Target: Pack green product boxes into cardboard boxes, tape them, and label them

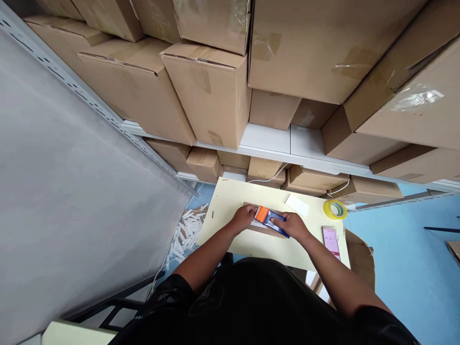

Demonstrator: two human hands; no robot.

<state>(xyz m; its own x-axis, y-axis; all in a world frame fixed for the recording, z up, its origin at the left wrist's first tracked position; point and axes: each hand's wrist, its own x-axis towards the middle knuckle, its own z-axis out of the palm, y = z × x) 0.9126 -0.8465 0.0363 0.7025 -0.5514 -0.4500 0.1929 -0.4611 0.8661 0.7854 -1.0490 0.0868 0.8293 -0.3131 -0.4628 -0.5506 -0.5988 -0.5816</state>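
Note:
A flat blue item with an orange end [269, 219], perhaps a packet or small box, is held at a slant over the table. My right hand [293, 226] grips its blue part, thumb on top. At the orange end, my left hand [243, 218] is closed, its fingertips pinched by the corner; whether they hold the item itself or something small I cannot make out. Beneath both hands lies a brown piece of cardboard [264, 230] with a whitish patch, partly covered by the item.
On the pale yellow table [230, 201] are a white rectangular piece [297, 204], a yellow tape roll [335, 209] and a phone [330, 242]. Cardboard boxes [212, 91] fill the shelves [269, 139] ahead. White scraps [187, 232] litter the floor at left, beside a grey wall [72, 191].

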